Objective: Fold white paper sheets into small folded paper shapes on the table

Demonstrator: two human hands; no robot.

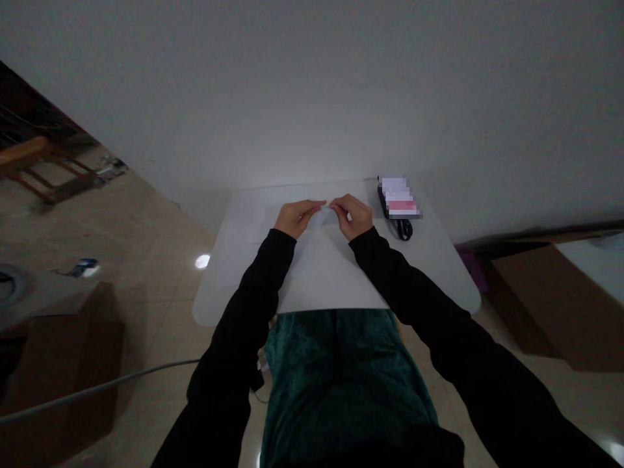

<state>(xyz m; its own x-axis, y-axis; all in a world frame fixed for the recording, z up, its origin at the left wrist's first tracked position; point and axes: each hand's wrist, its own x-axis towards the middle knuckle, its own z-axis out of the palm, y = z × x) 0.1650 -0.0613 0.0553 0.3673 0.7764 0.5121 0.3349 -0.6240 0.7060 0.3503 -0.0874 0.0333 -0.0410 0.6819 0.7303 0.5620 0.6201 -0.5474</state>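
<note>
Green cloth covers the person's lap, closest to the lens, and two black sleeves run forward from it to a white surface. On that surface lies a sheet of paper, its near edge at the surface's front and its far end raised between the hands. The left hand and right hand meet there, almost touching, and each grip is narrow, thumb and fingertips closed on the lifted part of the paper. Holding it from both sides at once probably keeps the thin sheet level and its edges in line, while the rest lies flat under its own weight. A black device sits just beside the right hand, near the wall, apparently put out of the way of the sheet; its strap trails toward the person. Its label is blurred out, so no brand or writing can be read anywhere. On the floor stand a brown box to the right and a chair far left, with a grey cable crossing the tiles.
</note>
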